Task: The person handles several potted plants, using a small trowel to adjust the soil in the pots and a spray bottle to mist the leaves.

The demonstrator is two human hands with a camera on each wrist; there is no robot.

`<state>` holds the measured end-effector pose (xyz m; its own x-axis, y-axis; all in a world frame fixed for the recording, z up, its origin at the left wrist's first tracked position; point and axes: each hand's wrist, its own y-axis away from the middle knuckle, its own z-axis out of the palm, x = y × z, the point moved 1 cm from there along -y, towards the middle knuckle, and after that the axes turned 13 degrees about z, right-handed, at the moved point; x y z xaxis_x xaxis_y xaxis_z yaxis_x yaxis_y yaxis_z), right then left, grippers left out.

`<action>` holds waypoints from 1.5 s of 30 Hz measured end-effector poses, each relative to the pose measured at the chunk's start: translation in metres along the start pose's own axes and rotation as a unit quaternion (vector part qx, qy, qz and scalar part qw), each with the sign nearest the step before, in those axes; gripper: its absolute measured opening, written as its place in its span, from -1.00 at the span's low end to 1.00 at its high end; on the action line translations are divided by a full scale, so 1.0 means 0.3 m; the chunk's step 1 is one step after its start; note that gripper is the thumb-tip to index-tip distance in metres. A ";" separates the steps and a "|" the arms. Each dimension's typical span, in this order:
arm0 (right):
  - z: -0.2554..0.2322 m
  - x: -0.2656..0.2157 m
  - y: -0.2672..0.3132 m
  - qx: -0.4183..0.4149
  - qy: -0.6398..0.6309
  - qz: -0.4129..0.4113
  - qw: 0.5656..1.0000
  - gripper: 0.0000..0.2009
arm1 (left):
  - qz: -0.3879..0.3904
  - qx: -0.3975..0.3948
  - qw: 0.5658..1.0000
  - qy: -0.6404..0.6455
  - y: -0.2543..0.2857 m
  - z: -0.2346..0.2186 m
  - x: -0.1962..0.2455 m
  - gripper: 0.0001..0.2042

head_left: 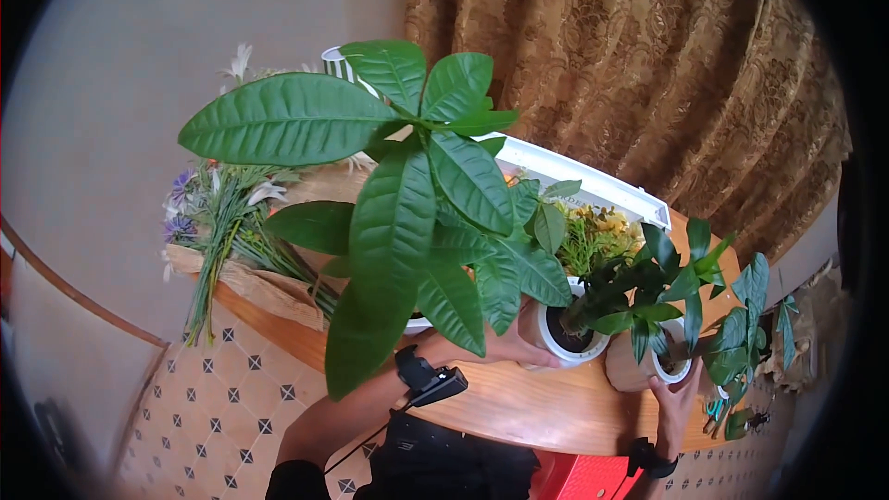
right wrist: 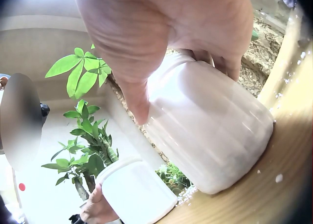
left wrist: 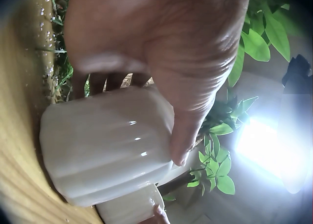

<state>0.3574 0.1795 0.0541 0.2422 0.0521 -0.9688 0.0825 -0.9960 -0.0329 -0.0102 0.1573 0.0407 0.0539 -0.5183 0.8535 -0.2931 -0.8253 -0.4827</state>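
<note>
My left hand (head_left: 491,344) grips a white ribbed flower pot (left wrist: 107,145), its thumb over the rim and the other fingers round the far side. Dark soil (head_left: 567,331) shows inside that pot, with a thick-stemmed leafy plant (head_left: 602,292) above it. To its right, my right hand (head_left: 674,398) holds a second white pot (right wrist: 210,126), thumb along its near side. Both pots stand close together on the wooden table (head_left: 546,407). A broad-leaved plant (head_left: 389,213) rises in front of my left forearm and hides part of the tabletop.
Cut flowers (head_left: 231,213) lie on brown paper (head_left: 278,301) at the left. Behind the pots are a long white planter (head_left: 583,176) and low yellow-green plants (head_left: 593,231). Another leafy plant (head_left: 736,343) stands at the right end. White granules (right wrist: 279,178) dot the table.
</note>
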 end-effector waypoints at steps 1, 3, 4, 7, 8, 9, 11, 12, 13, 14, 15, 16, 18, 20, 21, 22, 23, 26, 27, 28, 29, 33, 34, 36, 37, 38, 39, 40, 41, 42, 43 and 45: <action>0.000 0.005 0.000 0.003 0.001 0.002 1.000 -0.04 | -0.012 0.003 1.000 0.012 0.001 0.004 -0.006 0.12; 0.005 0.007 0.004 0.014 -0.006 -0.004 1.000 -0.03 | -0.025 0.003 0.999 0.024 0.005 0.013 -0.024 0.13; 0.014 -0.009 0.011 0.013 -0.015 0.004 1.000 -0.06 | -0.011 0.013 1.000 0.018 0.009 0.017 -0.038 0.11; -0.008 0.030 0.007 0.028 -0.010 0.005 1.000 -0.12 | -0.032 0.010 0.998 -0.057 0.012 0.008 0.011 0.09; -0.068 0.105 -0.006 0.020 0.007 0.030 0.999 -0.19 | -0.063 -0.001 0.990 -0.124 0.005 0.000 0.048 0.08; -0.095 0.112 -0.001 0.013 0.049 0.097 0.994 -0.20 | -0.052 -0.017 0.992 -0.112 -0.009 -0.020 0.090 0.08; -0.110 0.087 0.002 -0.036 0.083 0.160 0.983 -0.26 | -0.164 -0.191 0.967 0.028 -0.048 -0.060 0.134 0.04; -0.085 0.061 0.011 -0.015 0.068 0.093 0.993 -0.30 | -0.127 -0.079 0.988 0.037 -0.020 -0.016 0.059 0.00; -0.057 0.034 0.018 0.007 0.057 0.025 0.998 -0.33 | -0.092 0.034 0.994 0.051 0.013 0.033 -0.018 -0.03; -0.056 0.013 0.022 -0.003 0.076 0.049 0.996 -0.29 | -0.077 0.041 0.995 0.058 -0.003 0.038 0.015 -0.07; -0.064 -0.002 0.028 -0.013 0.091 0.074 0.993 -0.25 | -0.063 0.049 0.995 0.064 -0.018 0.033 0.076 -0.10; -0.077 -0.011 0.036 -0.016 0.096 0.054 0.994 -0.19 | -0.093 -0.001 0.995 0.020 -0.034 0.029 0.115 -0.12; -0.089 -0.010 0.079 0.012 0.091 0.027 0.995 -0.13 | -0.154 -0.006 0.987 0.036 -0.024 0.024 0.078 -0.18; -0.079 -0.032 0.109 0.042 0.020 -0.021 0.999 -0.16 | -0.193 0.004 0.978 0.080 -0.002 0.031 0.064 -0.20; -0.112 -0.023 0.129 0.061 0.019 -0.019 0.998 -0.16 | -0.238 0.035 0.963 0.119 -0.001 0.039 0.070 -0.23; -0.150 -0.010 0.151 0.055 0.029 -0.001 0.998 -0.19 | -0.235 0.017 0.964 0.123 -0.003 0.052 0.076 -0.23; -0.184 -0.002 0.174 0.048 0.039 0.017 0.998 -0.23 | -0.237 0.042 0.960 0.141 -0.005 0.065 0.085 -0.24; -0.279 0.012 0.228 0.086 0.028 0.038 0.995 -0.46 | -0.249 0.060 0.956 0.144 -0.011 0.074 0.099 -0.21; -0.314 0.027 0.246 0.097 0.009 0.065 0.993 -0.52 | -0.261 0.066 0.955 0.126 -0.011 0.075 0.100 -0.19; -0.351 0.033 0.254 0.129 0.036 0.061 0.989 -0.63 | -0.230 0.071 0.961 0.133 -0.015 0.082 0.101 -0.16; -0.402 0.074 0.256 0.163 0.036 0.061 0.984 -0.68 | -0.229 0.061 0.962 0.135 -0.006 0.077 0.080 -0.16; -0.630 0.198 0.243 0.286 0.092 0.069 0.951 -0.74 | -0.148 0.062 0.979 0.123 0.036 0.055 0.009 -0.24; -0.682 0.219 0.243 0.311 0.122 0.080 0.939 -0.74 | -0.150 0.069 0.977 0.134 0.035 0.055 0.018 -0.24; -0.767 0.243 0.229 0.349 0.180 0.087 0.916 -0.73 | -0.170 0.083 0.970 0.151 0.041 0.050 0.021 -0.25; -0.807 0.268 0.219 0.361 0.208 0.084 0.905 -0.72 | -0.169 0.080 0.971 0.152 0.051 0.036 0.003 -0.25; -0.835 0.278 0.210 0.360 0.216 0.092 0.903 -0.73 | -0.191 0.067 0.970 0.138 0.053 0.023 -0.006 -0.09; -0.855 0.295 0.205 0.363 0.216 0.092 0.902 -0.73 | -0.213 0.054 0.968 0.123 0.054 0.016 -0.018 0.06; -0.871 0.312 0.198 0.374 0.255 0.096 0.887 -0.73 | -0.212 0.052 0.968 0.123 0.058 0.013 -0.023 0.06; -0.877 0.314 0.193 0.384 0.294 0.100 0.870 -0.73 | -0.223 0.060 0.964 0.129 0.052 0.019 -0.004 0.06; -0.877 0.315 0.190 0.389 0.297 0.106 0.866 -0.72 | -0.233 0.068 0.961 0.136 0.047 0.023 0.005 0.07; -0.878 0.325 0.189 0.389 0.296 0.107 0.866 -0.72 | -0.233 0.067 0.961 0.135 0.048 0.022 0.005 0.07; -0.875 0.347 0.186 0.404 0.375 0.099 0.829 -0.72 | -0.231 0.071 0.961 0.134 0.049 0.020 0.002 0.07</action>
<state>0.6409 0.1481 0.0159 0.7316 -0.3893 -0.5596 -0.6306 -0.6983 -0.3387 -0.0086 0.1435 0.0329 -0.1056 -0.0284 0.9940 -0.1619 -0.9858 -0.0453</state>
